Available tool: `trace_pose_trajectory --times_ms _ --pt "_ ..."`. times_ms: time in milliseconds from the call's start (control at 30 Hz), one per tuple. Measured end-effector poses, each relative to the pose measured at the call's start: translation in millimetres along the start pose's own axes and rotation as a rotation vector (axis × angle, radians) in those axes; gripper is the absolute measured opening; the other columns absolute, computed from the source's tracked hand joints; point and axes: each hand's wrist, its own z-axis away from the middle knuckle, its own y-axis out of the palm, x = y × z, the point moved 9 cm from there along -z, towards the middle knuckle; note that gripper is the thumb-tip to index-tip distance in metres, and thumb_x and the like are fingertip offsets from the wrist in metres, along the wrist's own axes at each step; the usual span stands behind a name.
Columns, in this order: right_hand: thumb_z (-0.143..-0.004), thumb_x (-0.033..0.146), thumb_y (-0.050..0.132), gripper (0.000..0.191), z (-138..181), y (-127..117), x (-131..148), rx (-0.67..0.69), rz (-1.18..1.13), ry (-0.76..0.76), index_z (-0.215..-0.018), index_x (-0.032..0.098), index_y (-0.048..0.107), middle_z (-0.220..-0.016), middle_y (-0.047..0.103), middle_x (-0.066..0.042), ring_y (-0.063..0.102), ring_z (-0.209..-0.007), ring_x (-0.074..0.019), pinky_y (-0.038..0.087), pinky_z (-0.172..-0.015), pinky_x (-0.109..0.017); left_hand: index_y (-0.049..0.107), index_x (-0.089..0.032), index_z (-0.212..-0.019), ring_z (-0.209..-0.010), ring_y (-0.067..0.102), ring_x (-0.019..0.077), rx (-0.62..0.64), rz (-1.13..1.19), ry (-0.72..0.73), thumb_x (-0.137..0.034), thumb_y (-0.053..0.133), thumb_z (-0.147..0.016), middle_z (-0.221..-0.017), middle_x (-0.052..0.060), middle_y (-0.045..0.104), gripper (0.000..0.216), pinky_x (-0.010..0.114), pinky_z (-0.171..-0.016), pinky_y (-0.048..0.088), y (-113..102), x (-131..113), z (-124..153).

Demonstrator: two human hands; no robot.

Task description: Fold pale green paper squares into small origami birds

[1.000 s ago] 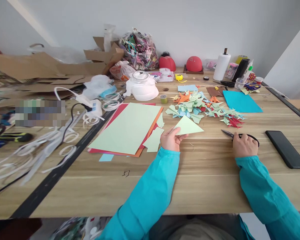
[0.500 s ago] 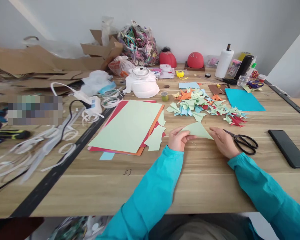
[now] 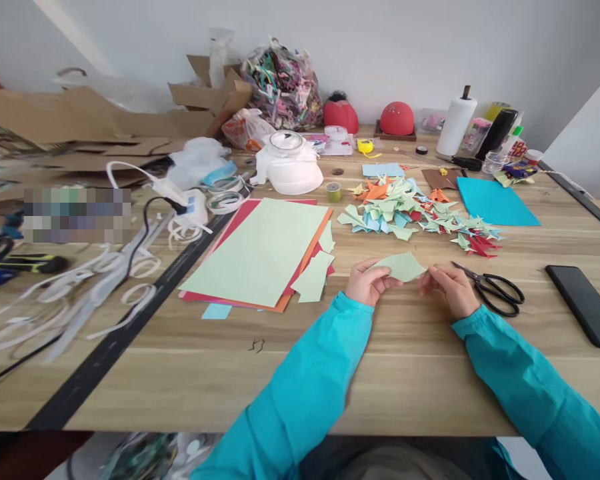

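A small pale green paper piece (image 3: 401, 267) is held just above the wooden table (image 3: 410, 360) between both hands. My left hand (image 3: 366, 283) pinches its left end, and my right hand (image 3: 449, 288) pinches its right end. Black scissors (image 3: 495, 289) lie on the table right beside my right hand, untouched. Both arms wear teal sleeves.
A stack of coloured paper sheets (image 3: 260, 253) lies to the left, with green offcuts (image 3: 313, 277) beside it. A heap of folded paper shapes (image 3: 405, 213) sits beyond the hands. A blue sheet (image 3: 495, 200) and a black phone (image 3: 583, 303) lie right. Cardboard, tape and cables clutter the left.
My right hand let go of the scissors and came left to the green paper. Both hands now pinch it, and it looks smaller and more folded.
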Motion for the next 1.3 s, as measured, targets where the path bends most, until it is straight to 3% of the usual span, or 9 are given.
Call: trace_pose_trajectory --times_ms 100,167,300,467,667,867,967,1133,1300 --pt "-0.082 0.046 0.048 0.034 1.3 -15.0 8.2 -0.208 0.150 -0.119 -0.065 0.017 0.052 -0.062 0.054 0.000 0.050 -0.057 -0.0113 0.042 -0.057 -0.023 0.066 -0.010 -0.061 -0.058 0.062 0.0177 0.000 -0.061 -0.002 -0.014 0.071 -0.049 -0.068 0.007 0.068 0.014 0.032 -0.054 0.052 -0.1 3.9 -4.0" --pt "-0.081 0.045 0.051 0.029 4.4 -17.6 15.7 -0.261 0.168 -0.186 -0.073 0.017 0.053 -0.076 0.056 -0.002 0.052 -0.067 -0.0126 0.044 -0.062 -0.024 0.066 -0.009 -0.062 -0.057 0.062 0.0169 0.004 -0.094 0.000 -0.015 0.072 -0.049 -0.067 0.007 0.067 0.015 0.031 -0.053 0.052 0.4 6.1 -7.0" --pt "-0.081 0.047 0.049 0.031 3.3 0.3 13.5 -0.061 0.090 -0.153 -0.083 0.018 0.057 -0.081 0.061 -0.004 0.056 -0.076 -0.0155 0.046 -0.069 -0.027 0.066 -0.009 -0.066 -0.057 0.062 0.0171 0.015 -0.136 -0.012 -0.018 0.075 -0.048 -0.067 0.007 0.067 0.022 0.031 -0.053 0.052 3.6 11.5 -9.7" --pt "-0.081 0.053 0.046 0.040 5.7 17.9 0.9 0.104 -0.070 -0.017 -0.093 0.017 0.060 -0.069 0.064 -0.003 0.060 -0.061 -0.0169 0.049 -0.058 -0.030 0.066 -0.011 -0.080 -0.060 0.061 0.0166 -0.037 -0.172 0.001 -0.022 0.079 -0.046 -0.070 0.005 0.067 0.038 0.030 -0.053 0.052 0.3 11.0 -8.8" --pt "-0.078 0.046 0.055 0.034 6.5 21.6 -1.6 0.092 -0.216 0.008 -0.090 0.015 0.063 -0.058 0.061 -0.002 0.058 -0.051 -0.0158 0.047 -0.046 -0.028 0.064 -0.011 -0.088 -0.067 0.062 0.0170 -0.058 -0.188 0.016 -0.023 0.078 -0.049 -0.075 0.005 0.065 0.043 0.030 -0.057 0.054 -3.6 8.9 -9.0" --pt "-0.085 0.039 0.047 0.030 12.0 -3.6 20.1 -0.223 0.264 -0.205 -0.089 0.018 0.067 -0.059 0.059 -0.002 0.055 -0.053 -0.0139 0.049 -0.056 -0.029 0.038 -0.032 -0.126 -0.080 0.063 0.0153 -0.149 -0.210 0.144 -0.021 0.080 -0.049 -0.114 0.005 0.053 0.089 0.033 -0.071 0.055 -4.9 2.5 0.0" --pt "-0.086 0.034 0.045 0.029 15.4 0.5 27.0 -0.225 0.418 -0.296 -0.102 0.020 0.065 -0.074 0.064 -0.004 0.059 -0.060 -0.0147 0.051 -0.062 -0.030 0.038 -0.036 -0.127 -0.085 0.064 0.0159 -0.102 -0.264 0.128 -0.019 0.081 -0.047 -0.124 0.006 0.045 0.093 0.030 -0.073 0.054 3.8 8.9 5.8" --pt "-0.086 0.031 0.045 0.029 21.0 23.9 32.4 -0.057 0.518 -0.420 -0.106 0.022 0.064 -0.106 0.064 -0.008 0.060 -0.098 -0.0204 0.049 -0.085 -0.035 0.044 -0.026 -0.126 -0.076 0.063 0.0171 0.022 -0.298 0.077 -0.018 0.080 -0.049 -0.096 0.005 0.061 0.086 0.029 -0.069 0.054 14.4 19.6 9.0" --pt "-0.085 0.031 0.049 0.032 22.9 33.0 34.8 0.071 0.442 -0.417 -0.113 0.021 0.060 -0.113 0.062 -0.010 0.057 -0.105 -0.0215 0.046 -0.090 -0.036 0.044 -0.023 -0.127 -0.072 0.063 0.0177 0.040 -0.354 0.129 -0.022 0.078 -0.054 -0.082 0.004 0.065 0.080 0.028 -0.065 0.054 14.8 12.3 9.2"
